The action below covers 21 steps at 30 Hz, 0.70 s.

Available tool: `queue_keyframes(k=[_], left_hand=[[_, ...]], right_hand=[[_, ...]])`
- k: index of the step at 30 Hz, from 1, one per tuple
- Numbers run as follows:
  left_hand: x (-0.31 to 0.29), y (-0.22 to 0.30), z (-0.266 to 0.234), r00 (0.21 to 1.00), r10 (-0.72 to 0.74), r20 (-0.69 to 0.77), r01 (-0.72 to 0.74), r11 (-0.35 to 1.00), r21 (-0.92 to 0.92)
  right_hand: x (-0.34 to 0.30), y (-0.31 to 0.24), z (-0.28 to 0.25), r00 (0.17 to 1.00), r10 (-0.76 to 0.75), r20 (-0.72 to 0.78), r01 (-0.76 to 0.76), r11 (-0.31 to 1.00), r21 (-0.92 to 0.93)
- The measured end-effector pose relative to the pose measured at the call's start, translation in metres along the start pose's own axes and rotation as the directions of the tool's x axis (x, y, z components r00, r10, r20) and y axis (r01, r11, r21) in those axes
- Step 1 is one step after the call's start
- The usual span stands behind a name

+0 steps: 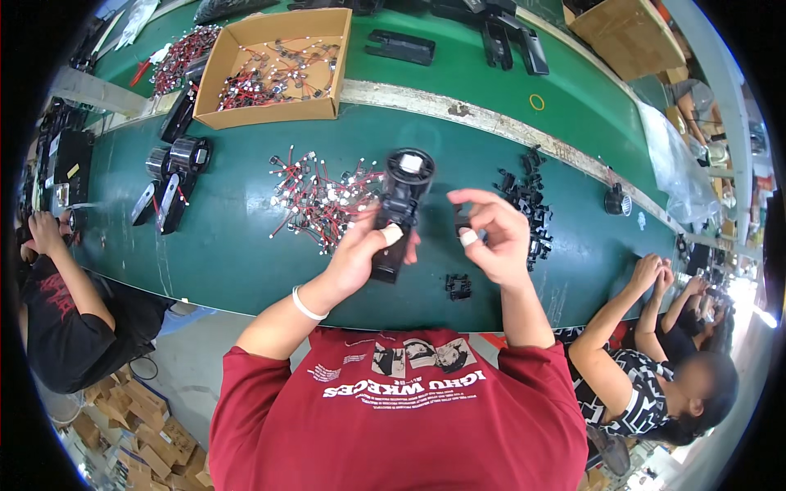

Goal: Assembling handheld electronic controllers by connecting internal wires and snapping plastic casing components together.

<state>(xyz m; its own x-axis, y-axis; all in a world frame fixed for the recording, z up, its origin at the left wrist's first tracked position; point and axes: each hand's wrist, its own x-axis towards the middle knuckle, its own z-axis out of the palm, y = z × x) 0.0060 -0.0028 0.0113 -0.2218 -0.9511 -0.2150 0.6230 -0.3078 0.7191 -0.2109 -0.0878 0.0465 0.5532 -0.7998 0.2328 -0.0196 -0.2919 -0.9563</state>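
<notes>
My left hand point(350, 260) is closed round a black plastic housing point(388, 263) with a round ring-shaped head, held upright over the table. A pale cover wraps the thumb, which presses on the housing's front. Just to the right, my right hand point(506, 239) pinches a small black plastic part point(462, 219) between thumb and fingers, apart from the housing. Left of the housing lies a pile of red and black wires with white connectors point(315, 200). Small black plastic parts point(536, 214) are heaped right of my right hand. A few similar pieces point(458, 286) lie below it.
A cardboard box point(274, 116) of wired connectors stands at the back left. Black round-headed housings point(187, 157) lie on the green table's left side. A raised ledge point(458, 108) crosses behind. People work at both sides, one person's hands point(651, 272) at the right edge.
</notes>
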Motion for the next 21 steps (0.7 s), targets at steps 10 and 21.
queue_keyframes(k=[10, 21], left_hand=[[-0.005, -0.014, 0.009, 0.999, -0.007, -0.042, 0.010, 0.997, 0.073], [-0.005, -0.019, 0.004, 0.961, 0.234, -0.145, -0.114, 0.818, 0.564]], right_hand=[[0.008, -0.004, 0.041, 0.882, -0.470, 0.032, 0.447, 0.813, -0.372], [-0.006, 0.002, 0.057, 0.861, -0.502, 0.079, 0.422, 0.620, -0.662]])
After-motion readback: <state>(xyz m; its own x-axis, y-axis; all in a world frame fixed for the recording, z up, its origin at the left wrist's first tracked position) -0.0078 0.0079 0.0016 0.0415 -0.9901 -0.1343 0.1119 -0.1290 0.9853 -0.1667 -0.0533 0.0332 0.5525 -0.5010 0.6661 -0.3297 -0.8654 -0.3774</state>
